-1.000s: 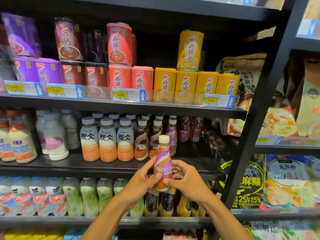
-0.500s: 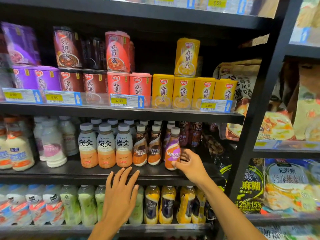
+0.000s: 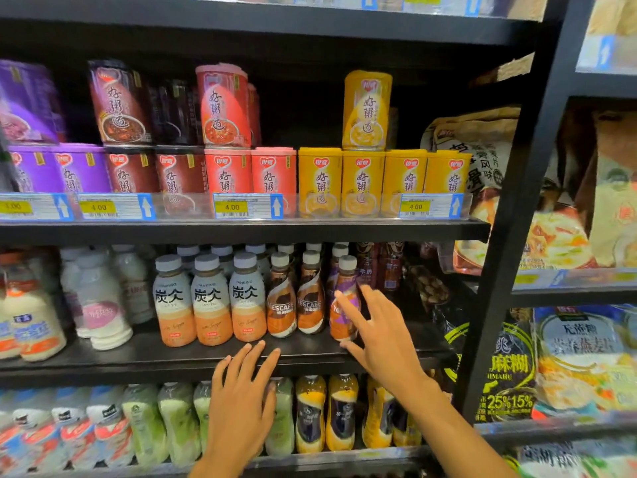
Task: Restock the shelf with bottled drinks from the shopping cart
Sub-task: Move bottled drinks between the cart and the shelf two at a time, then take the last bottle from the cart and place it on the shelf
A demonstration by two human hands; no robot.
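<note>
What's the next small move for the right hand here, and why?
Probably draw the right hand back and go for the next bottle. The purple Nescafé bottle stands upright on the middle shelf, in line with the two brown Nescafé bottles, and no fingers curl round it. The left hand is open and empty too, at the shelf edge.

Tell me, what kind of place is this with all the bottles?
Most likely a grocery or convenience store: black shelves hold rows of Nescafe bottles, stacked porridge cans sit above, and yellow 4.00 price tags line the shelf edge.
</note>
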